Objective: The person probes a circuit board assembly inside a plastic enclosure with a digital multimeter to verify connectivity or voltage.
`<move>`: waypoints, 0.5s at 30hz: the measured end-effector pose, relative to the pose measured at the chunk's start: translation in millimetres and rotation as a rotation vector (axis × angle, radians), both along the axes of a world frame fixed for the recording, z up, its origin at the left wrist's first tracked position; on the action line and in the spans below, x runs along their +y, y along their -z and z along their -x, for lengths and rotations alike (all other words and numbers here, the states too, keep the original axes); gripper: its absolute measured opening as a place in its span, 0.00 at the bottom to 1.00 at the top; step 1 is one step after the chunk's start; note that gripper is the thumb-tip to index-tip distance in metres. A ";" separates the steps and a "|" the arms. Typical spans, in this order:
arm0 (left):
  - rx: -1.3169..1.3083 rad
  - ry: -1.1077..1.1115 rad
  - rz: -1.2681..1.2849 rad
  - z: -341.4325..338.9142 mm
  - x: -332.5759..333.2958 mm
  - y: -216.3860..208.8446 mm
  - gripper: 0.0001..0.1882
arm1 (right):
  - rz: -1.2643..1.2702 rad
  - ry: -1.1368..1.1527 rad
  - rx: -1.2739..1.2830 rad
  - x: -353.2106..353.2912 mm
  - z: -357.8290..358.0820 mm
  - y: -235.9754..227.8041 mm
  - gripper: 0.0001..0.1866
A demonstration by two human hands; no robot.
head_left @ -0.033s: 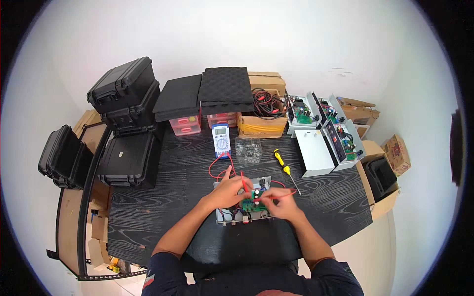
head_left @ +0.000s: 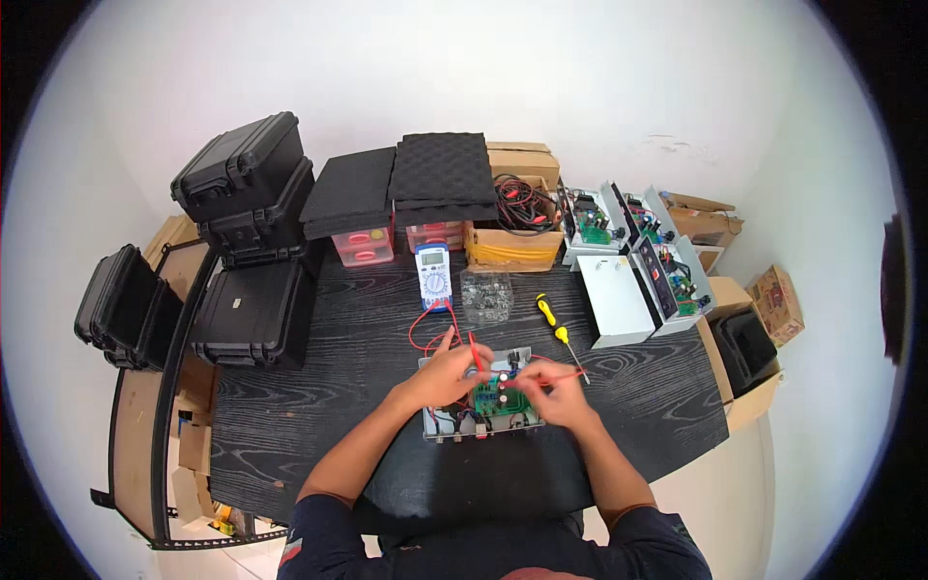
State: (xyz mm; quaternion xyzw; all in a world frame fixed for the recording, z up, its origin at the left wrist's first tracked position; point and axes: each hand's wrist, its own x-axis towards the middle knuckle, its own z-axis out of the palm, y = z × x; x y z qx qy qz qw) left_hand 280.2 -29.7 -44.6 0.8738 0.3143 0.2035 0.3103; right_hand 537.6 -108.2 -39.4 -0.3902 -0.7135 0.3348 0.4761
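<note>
In front of me sits an open grey metal case (head_left: 527, 421) with wires and a green circuit board (head_left: 491, 400) inside. My left hand (head_left: 447, 377) is over the case's left part, fingers closed on a red test probe (head_left: 475, 350) that stands nearly upright. From the right, my right hand (head_left: 559, 396) pinches a second red test probe (head_left: 572, 375) above the board, close to its round capacitors (head_left: 503, 387). The probe tips are too small to make out. Red leads run up to a blue and white multimeter (head_left: 434, 280) behind the case.
A yellow-handled screwdriver (head_left: 548, 313) lies to the right, beside a transparent tray (head_left: 486, 296) of small parts. Further right stand a white cover (head_left: 619, 300) and several open units (head_left: 677, 275). Black hard cases (head_left: 251, 314) stack at left; a cable-filled cardboard box (head_left: 512, 249) is behind.
My right hand and its probe have shifted slightly to the right, uncovering more of the green board. The left hand has hardly moved.
</note>
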 end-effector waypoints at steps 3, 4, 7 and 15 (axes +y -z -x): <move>-0.255 -0.072 0.189 10.3 10.7 -0.2 0.20 | 0.217 0.083 0.194 20.7 -15.2 -10.5 0.07; -0.379 -0.115 0.259 16.9 14.6 -3.2 0.21 | 0.266 0.069 0.202 31.8 -18.3 -20.4 0.11; -0.478 -0.280 0.210 33.4 31.9 -0.9 0.19 | 0.265 0.223 0.029 66.6 -25.8 -35.0 0.07; -0.648 -0.522 0.085 53.6 56.8 61.8 0.19 | 0.186 0.285 -0.532 159.1 -29.8 1.6 0.16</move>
